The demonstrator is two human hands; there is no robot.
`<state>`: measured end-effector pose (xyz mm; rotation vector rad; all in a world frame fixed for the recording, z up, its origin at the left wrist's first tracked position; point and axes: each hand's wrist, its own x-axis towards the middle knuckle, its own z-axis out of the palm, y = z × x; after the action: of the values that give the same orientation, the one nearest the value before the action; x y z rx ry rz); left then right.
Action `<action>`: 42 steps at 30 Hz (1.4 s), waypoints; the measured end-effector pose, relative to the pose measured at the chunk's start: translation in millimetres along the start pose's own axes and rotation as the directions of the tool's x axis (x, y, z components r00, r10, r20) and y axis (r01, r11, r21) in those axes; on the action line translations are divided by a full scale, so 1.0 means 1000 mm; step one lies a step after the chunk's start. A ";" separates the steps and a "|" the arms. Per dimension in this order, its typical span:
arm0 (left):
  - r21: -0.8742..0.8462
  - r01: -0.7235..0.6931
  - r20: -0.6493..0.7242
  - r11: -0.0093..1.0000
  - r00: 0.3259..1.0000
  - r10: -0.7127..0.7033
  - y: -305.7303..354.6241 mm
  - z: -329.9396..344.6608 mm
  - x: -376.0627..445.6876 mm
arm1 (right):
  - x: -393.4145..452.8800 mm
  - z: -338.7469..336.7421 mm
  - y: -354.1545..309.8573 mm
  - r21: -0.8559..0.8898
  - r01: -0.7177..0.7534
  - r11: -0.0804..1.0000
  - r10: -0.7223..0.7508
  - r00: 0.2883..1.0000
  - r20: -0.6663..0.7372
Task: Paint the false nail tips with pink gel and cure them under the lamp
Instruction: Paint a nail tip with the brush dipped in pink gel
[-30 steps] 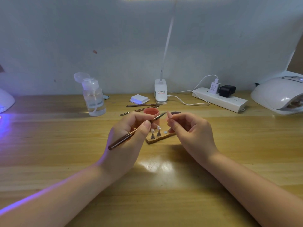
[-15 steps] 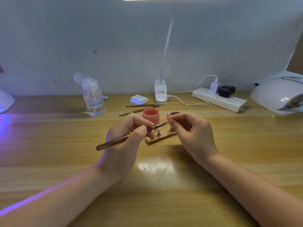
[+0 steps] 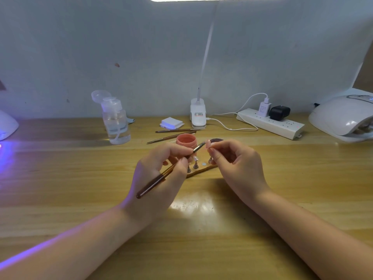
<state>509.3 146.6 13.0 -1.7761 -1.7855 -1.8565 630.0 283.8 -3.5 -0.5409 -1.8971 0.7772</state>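
My left hand (image 3: 159,176) holds the brush (image 3: 167,170) tight, its tip up by the nail tip (image 3: 208,143). My right hand (image 3: 238,168) pinches that pink nail tip on its little stand. Just behind my fingers sits the pink gel jar (image 3: 186,140). The white lamp (image 3: 343,118) is far off to my right.

Two hands (image 3: 159,176), three brushes (image 3: 161,177)

A pink nail tip (image 3: 208,143) is held up beside the brush (image 3: 164,172) bristles, above the wooden stand (image 3: 201,170) and just before the open pink gel jar (image 3: 186,140).
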 end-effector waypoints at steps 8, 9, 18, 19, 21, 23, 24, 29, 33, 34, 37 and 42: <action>0.130 0.068 0.146 0.989 0.986 -0.087 0.004 0.003 0.011 | 0.000 0.001 0.002 -0.041 0.001 0.999 -0.002 1.000 -0.013; 0.133 0.107 0.167 0.985 0.978 -0.129 0.004 0.003 0.011 | 0.000 0.001 0.002 -0.041 -0.002 0.999 0.001 1.000 -0.016; 0.097 -0.032 0.078 0.995 0.997 0.024 -0.003 -0.001 -0.002 | 0.000 0.001 0.002 -0.066 0.032 0.997 -0.032 0.999 -0.002; 0.069 -0.039 0.065 0.997 0.997 0.034 -0.003 -0.001 -0.003 | 0.000 0.001 0.002 -0.064 0.029 0.998 -0.029 1.000 -0.003; 0.045 -0.021 0.038 0.999 0.999 0.019 -0.003 -0.001 -0.005 | 0.000 0.001 0.002 -0.063 0.030 0.998 -0.030 1.000 -0.005; 0.033 0.022 0.029 0.999 0.999 -0.023 -0.002 0.000 -0.003 | 0.000 0.001 0.001 -0.064 0.043 0.997 -0.043 0.999 -0.004; 0.026 0.043 0.040 0.999 0.998 -0.044 -0.003 0.000 -0.002 | -0.001 0.001 0.001 -0.066 0.049 0.997 -0.049 0.999 -0.001; -0.055 0.048 0.066 0.997 0.997 -0.044 -0.005 -0.001 -0.003 | 0.000 0.001 0.002 -0.073 0.053 0.996 -0.053 0.999 0.008; -0.122 0.062 0.040 0.991 0.998 -0.057 -0.004 0.000 -0.002 | -0.001 0.001 0.002 -0.053 0.033 0.998 -0.033 0.999 0.003; -0.139 0.083 0.041 0.987 0.996 -0.078 -0.004 0.000 -0.002 | -0.001 0.001 0.002 -0.047 0.029 0.998 -0.029 1.000 0.006; -0.181 0.139 0.072 0.974 0.989 -0.127 -0.004 0.001 -0.001 | -0.001 0.001 0.002 -0.035 0.021 0.999 -0.020 0.999 0.028; -0.259 0.130 0.037 0.957 0.992 -0.124 -0.003 0.000 -0.002 | 0.000 0.000 0.003 -0.005 0.001 1.000 -0.001 0.999 0.036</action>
<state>507.8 146.5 9.7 -1.8016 -1.7714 -2.2250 629.7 285.4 -5.4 -0.5322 -1.9326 0.7869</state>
